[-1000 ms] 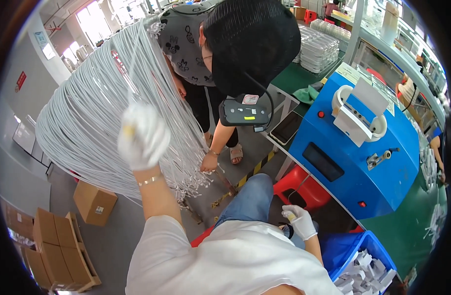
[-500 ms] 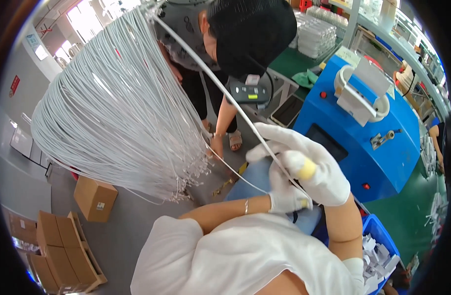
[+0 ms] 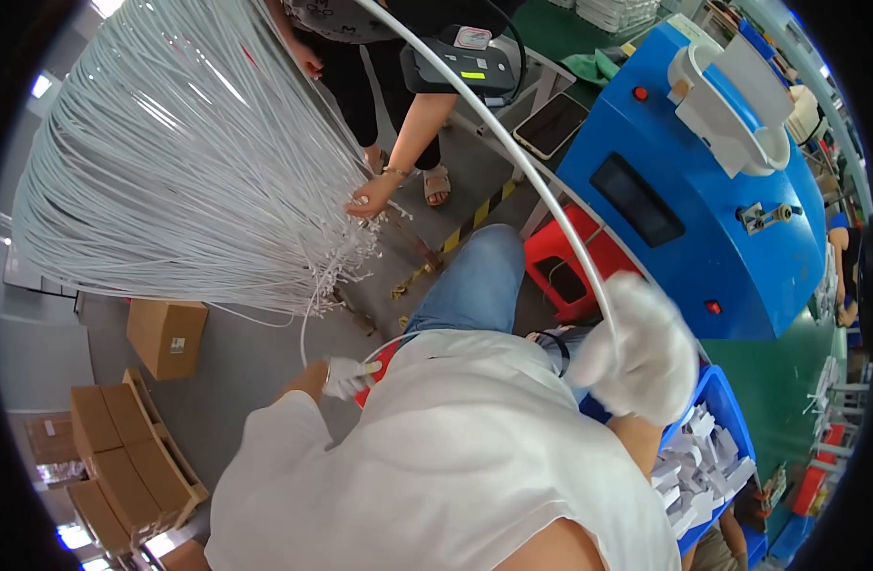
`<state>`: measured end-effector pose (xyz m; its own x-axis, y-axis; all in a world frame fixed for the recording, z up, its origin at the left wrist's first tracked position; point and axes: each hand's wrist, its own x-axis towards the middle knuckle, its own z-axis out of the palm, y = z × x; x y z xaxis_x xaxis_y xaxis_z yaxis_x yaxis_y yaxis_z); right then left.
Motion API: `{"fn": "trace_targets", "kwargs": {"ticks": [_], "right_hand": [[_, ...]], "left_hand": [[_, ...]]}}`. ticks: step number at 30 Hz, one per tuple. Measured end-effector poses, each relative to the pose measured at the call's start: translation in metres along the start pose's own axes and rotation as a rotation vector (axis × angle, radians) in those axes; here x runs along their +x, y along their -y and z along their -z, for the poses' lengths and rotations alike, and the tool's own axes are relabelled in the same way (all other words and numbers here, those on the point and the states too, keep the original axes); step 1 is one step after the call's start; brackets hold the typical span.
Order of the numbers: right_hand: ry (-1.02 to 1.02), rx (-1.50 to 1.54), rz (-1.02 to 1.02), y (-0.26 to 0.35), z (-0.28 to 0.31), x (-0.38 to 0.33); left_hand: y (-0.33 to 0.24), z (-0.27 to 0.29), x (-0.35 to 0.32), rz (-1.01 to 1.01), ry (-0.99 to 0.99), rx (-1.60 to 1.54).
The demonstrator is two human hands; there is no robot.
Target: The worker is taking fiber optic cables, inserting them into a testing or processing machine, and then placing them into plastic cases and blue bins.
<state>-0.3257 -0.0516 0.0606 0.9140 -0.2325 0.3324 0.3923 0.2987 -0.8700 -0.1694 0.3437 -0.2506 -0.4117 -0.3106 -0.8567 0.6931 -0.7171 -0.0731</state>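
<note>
Gripping, as far as the motion blur lets me tell: the right hand (image 3: 638, 352), white-gloved, closed about a white cable (image 3: 552, 198) beside the blue bin (image 3: 738, 404). Cable arcs from the top edge of view down to the fist, crossing in front of a co-worker's sleeve side and the red stool (image 3: 608, 252).

Left hand (image 3: 346, 378), also gloved, low at the person's left by the shirt. Fingers appear curled; a thin white cable (image 3: 303, 335) hangs from the bundle's end to the wrist, and a pale strand meets the fingertips. Cannot tell whether it is held.

Big bundle of pale cables (image 3: 179, 162) at upper left, cut ends gathered toward the middle. Co-worker's hand (image 3: 370, 197), bare, at those ends.

Right side: blue machine (image 3: 722, 252) with dark screen and red buttons; phone (image 3: 550, 126) lying just beside it. Bin holds white pieces (image 3: 698, 466). Lower left: single carton (image 3: 165, 338) on the floor, stacked cartons (image 3: 122, 457) near it.
</note>
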Motion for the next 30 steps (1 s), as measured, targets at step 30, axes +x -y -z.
{"fn": "trace_targets", "kwargs": {"ticks": [30], "right_hand": [[-1.214,0.349,-0.228,0.052,0.156,-0.243]], "left_hand": [[-0.200,-0.167,-0.269,-2.157,0.707,-0.040]]}}
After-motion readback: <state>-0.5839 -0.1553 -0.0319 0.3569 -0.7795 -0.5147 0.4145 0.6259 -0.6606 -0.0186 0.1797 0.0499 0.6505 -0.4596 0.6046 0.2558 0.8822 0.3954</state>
